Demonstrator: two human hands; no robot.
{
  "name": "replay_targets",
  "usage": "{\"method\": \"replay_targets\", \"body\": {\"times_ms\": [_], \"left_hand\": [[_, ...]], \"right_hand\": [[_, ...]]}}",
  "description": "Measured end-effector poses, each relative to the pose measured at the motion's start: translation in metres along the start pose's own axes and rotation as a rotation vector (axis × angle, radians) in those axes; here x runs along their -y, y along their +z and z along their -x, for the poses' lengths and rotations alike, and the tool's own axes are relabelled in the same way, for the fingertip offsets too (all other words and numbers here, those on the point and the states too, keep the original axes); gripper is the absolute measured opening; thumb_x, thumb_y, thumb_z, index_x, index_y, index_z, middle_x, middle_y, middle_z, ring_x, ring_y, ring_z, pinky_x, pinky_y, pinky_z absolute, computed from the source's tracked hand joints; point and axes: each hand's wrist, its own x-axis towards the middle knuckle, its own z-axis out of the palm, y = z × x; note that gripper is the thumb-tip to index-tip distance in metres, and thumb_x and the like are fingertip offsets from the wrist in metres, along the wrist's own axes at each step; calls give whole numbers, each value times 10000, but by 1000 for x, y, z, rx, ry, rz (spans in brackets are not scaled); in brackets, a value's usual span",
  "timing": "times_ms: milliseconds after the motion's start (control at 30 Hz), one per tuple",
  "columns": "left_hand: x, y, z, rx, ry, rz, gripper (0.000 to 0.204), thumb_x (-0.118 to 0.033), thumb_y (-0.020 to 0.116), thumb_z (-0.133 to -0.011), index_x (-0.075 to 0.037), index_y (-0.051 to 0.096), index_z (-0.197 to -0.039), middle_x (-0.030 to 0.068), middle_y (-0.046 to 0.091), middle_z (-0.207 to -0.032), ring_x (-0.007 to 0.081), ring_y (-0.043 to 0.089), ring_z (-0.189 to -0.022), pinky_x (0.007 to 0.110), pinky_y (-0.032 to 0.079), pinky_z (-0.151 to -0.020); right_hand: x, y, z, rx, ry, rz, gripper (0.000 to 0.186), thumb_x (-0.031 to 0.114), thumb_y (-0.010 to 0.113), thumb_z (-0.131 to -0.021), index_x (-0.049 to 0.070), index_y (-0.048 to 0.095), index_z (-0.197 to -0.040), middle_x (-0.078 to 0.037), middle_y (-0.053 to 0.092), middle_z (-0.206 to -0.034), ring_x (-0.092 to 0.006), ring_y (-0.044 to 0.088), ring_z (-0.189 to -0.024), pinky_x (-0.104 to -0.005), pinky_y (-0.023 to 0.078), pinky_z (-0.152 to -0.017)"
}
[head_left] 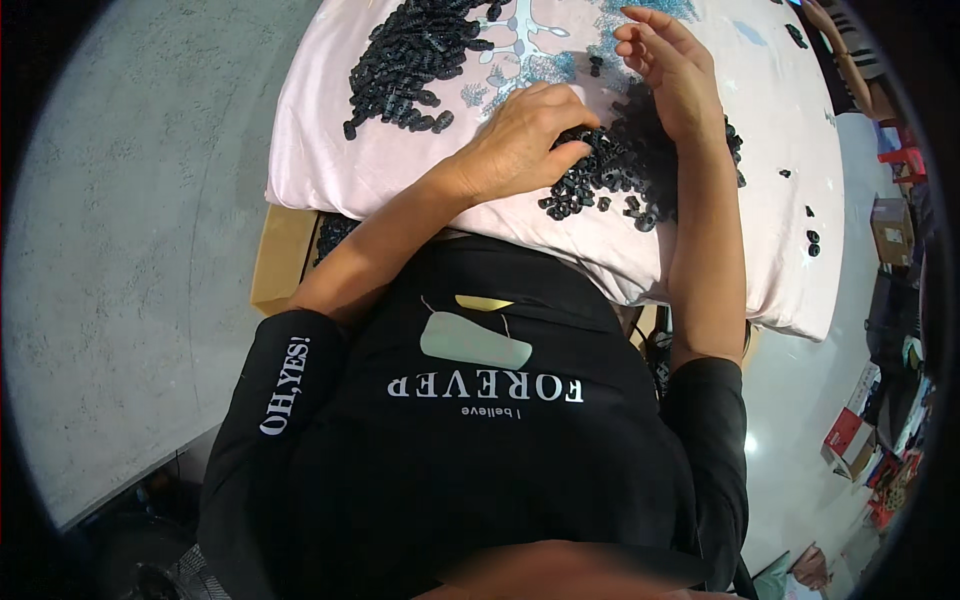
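Observation:
Small black ribbed plastic parts lie on a pink patterned cloth (350,180) in two piles. My left hand (530,140) rests at the edge of the looser right pile (600,165). Its fingers and thumb curl around some of the parts, and what lies between the fingertips is mostly hidden. Above the far side of that pile, my right hand (680,80) is lifted with its fingers loosely bent and apart, and nothing shows in them. My right forearm covers part of the pile. The larger left pile (410,65) holds joined, longer-looking black pieces, away from both hands.
A few stray black parts (813,243) lie along the cloth's right side. A cardboard box (283,260) stands under the table's left edge. Another person's arm (850,65) shows at the far right. Boxes and a red stool (902,160) stand beyond.

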Motion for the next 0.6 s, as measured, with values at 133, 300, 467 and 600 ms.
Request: {"method": "replay_targets", "body": {"times_ms": [133,300,467,600], "left_hand": [[-1,9,-8,32,7,-72,232,-122,687,-807,-19,658,-1013,105,605,-958,287,576,-964,393,448,-879],[-3,9,-9,30,14,-89,227,-119,694,-794,-12,660,-991,106,608,-956,293,578,-973,408,434,-900],[-3,1,-6,-94,75,-89,247,-110,730,-754,-34,647,-975,97,618,-966,281,590,-974,380,430,-882],[7,-11,3,-291,38,-90,262,-83,741,-738,-43,643,-978,93,638,-956,268,621,-906,355,471,-803]], "right_hand": [[-23,-12,-18,675,-255,-574,184,103,552,-952,24,588,-1114,-54,658,-869,-145,623,-740,-235,507,-714],[-14,-10,-5,105,-121,346,252,146,570,-951,12,624,-1157,-51,653,-942,-99,599,-805,-221,459,-742],[-11,-8,0,166,-78,474,229,172,555,-960,13,640,-1101,-26,653,-903,-81,587,-798,-220,445,-731],[-2,5,12,325,19,507,178,137,536,-977,-2,638,-1022,-35,656,-842,-97,608,-743,-232,505,-723]]}}
